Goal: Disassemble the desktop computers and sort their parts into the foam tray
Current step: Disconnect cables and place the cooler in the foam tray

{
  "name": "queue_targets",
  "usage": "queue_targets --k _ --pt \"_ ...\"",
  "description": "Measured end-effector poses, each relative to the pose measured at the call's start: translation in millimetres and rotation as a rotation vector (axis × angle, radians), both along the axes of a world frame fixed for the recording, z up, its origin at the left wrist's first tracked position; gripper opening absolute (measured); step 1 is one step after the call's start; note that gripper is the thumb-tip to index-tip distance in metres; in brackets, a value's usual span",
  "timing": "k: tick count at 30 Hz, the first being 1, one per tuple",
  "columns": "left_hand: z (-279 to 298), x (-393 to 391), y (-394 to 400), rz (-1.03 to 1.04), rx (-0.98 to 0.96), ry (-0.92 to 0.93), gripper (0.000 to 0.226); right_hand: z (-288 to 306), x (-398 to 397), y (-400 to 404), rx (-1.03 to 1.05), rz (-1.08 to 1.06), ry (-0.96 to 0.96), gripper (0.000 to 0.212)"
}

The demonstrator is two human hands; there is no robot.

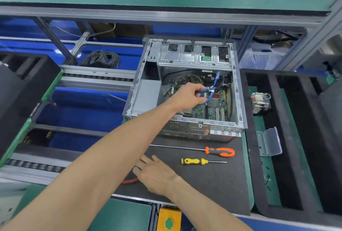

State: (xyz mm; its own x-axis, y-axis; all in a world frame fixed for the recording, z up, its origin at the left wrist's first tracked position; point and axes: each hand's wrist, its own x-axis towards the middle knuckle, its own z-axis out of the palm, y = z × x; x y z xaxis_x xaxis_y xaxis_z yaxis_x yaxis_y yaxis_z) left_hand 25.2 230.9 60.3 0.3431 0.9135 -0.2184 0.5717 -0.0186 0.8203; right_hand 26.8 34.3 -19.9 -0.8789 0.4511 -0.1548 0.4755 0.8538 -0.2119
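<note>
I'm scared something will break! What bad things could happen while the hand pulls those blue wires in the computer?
The left hand grips the blue cables, which still run up into the computer case; a hard tug might damage a connector on the green board. The right hand rests beside two loose screwdrivers; a bump could roll them.

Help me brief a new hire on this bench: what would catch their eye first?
The open computer case at centre, with the left hand inside gripping a blue cable over the motherboard. In front of it, two screwdrivers on the black mat: the orange screwdriver and the yellow screwdriver, with the right hand resting flat nearby.
</note>
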Motion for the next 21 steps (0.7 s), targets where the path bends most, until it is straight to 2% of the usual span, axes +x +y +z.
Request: queue_targets --k 3,8,10,15,17,20,21 --pt "1.0 0.4 -0.3 -0.004 0.001 -0.001 0.036 5.8 1.1 7.2 -0.009 0.003 0.002 0.044" --pt "0.3 0.5 0.3 -0.014 0.002 -0.007 0.036 45.6 24.0 28.5 -0.262 -0.045 0.076 0.019" --pt "0.2 -0.2 0.6 -0.026 0.017 -0.006 0.035 69.1 41.7 37.4 -0.372 -0.107 0.062 0.015" --pt "-0.4 -0.6 1.6 -0.039 0.042 -0.019 0.034 135.3 102.5 67.7 -0.497 -0.261 0.066 0.003" --pt "-0.7 -0.7 1.4 -0.03 0.05 -0.029 0.033 162.7 130.3 83.5 -0.671 -0.368 0.185 0.002" --pt "2.4 -0.8 0.9 -0.064 0.097 -0.055 0.02 198.7 172.1 106.9 -0.951 -0.533 0.534 0.015" --pt "2.4 -0.1 1.0 -0.073 0.095 -0.078 0.022 206.5 183.9 114.1 -1.015 -0.576 0.662 0.019"
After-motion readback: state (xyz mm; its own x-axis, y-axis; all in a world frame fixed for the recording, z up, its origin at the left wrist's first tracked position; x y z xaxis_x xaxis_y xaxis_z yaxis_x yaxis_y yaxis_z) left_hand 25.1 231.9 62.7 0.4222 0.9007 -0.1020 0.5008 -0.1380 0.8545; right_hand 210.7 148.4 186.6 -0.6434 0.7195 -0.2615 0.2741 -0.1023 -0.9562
